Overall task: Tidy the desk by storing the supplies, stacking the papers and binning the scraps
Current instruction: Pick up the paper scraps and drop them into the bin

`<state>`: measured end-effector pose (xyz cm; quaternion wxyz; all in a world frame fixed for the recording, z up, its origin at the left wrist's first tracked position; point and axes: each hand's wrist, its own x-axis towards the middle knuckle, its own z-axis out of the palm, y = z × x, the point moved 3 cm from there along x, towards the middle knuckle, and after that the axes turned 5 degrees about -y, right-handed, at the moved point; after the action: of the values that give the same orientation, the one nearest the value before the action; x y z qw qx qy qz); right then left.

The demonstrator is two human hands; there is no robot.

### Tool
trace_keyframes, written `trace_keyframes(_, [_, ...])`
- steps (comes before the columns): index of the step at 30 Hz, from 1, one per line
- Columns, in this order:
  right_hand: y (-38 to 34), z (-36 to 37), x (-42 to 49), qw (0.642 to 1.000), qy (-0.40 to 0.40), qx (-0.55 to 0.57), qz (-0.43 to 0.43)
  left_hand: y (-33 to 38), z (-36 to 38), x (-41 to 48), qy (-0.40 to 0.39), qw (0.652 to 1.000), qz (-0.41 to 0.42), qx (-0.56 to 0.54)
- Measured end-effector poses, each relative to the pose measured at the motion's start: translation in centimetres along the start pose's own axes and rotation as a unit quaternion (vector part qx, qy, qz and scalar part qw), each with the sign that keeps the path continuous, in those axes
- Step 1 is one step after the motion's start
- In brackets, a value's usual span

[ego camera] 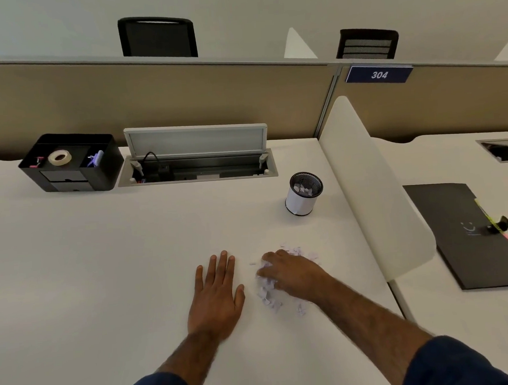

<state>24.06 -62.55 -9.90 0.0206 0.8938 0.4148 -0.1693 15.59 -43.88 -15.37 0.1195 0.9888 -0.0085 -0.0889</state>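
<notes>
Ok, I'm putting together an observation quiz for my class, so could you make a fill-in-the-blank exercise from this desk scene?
1. The right hand grips some of the paper scraps, while the left hand holds ____.
2. The roll of tape sits in the ____ organizer.
3. The blue sign on the partition reads ____.

Missing words: nothing; black; 304.
</notes>
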Motion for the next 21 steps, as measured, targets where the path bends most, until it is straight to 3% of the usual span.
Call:
trace_keyframes(4, [0.2, 0.3, -0.1, 0.999, 0.049, -0.010, -0.004, -0.1, 0.0, 0.0, 0.004, 1.000, 0.001, -0.002])
trace_keyframes(9, [1.3, 0.1, -0.1, 0.992, 0.056, 0.097, 0.052, -0.1, 0.1, 0.1, 0.013, 1.000, 0.003, -0.004])
trace_keyframes(12, [1.8, -1.9, -0.6, 0.963, 0.079, 0.226, 0.124, -0.2, 0.3, 0.1, 0.012, 1.000, 0.003, -0.008])
trace_keyframes(17, [3.4, -3.6, -1.4, 0.880, 0.116, 0.406, 0.220, -0.1, 0.3, 0.0, 0.013, 1.000, 0.005, -0.013])
trace_keyframes(21, [3.7, -3.6, -1.5, 0.889, 0.094, 0.391, 0.220, -0.2, 0.5, 0.1, 0.013, 1.000, 0.003, -0.013])
